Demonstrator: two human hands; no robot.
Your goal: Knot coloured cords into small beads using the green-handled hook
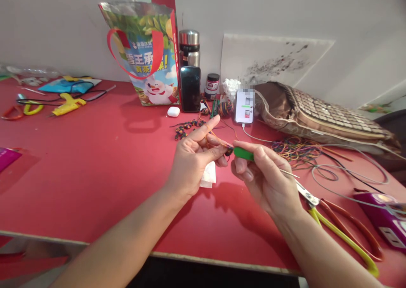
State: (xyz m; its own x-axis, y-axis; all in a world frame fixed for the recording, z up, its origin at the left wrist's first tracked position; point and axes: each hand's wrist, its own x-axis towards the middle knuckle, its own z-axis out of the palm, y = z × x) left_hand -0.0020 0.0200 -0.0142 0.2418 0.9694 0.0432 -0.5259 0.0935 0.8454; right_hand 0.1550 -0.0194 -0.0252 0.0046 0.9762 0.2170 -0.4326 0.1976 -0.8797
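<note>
**Forearms (127,233) reach in over a red table (79,174)**

From the head view, the left hand (193,161) pinches a small dark piece (228,151) at the middle, index finger raised and orange cord (218,138) running near it. The right hand (269,174) pinches a green handle (243,153) just beside that piece; a slim metal shaft (289,173) (apparently the same tool's) points right, toward the shears (312,199). Dark-and-orange knots (181,133) lie farther off, slightly left. Good handling, I judge, wants even cord tension, a firm pinch and a metal tip kept off the skin.
</note>
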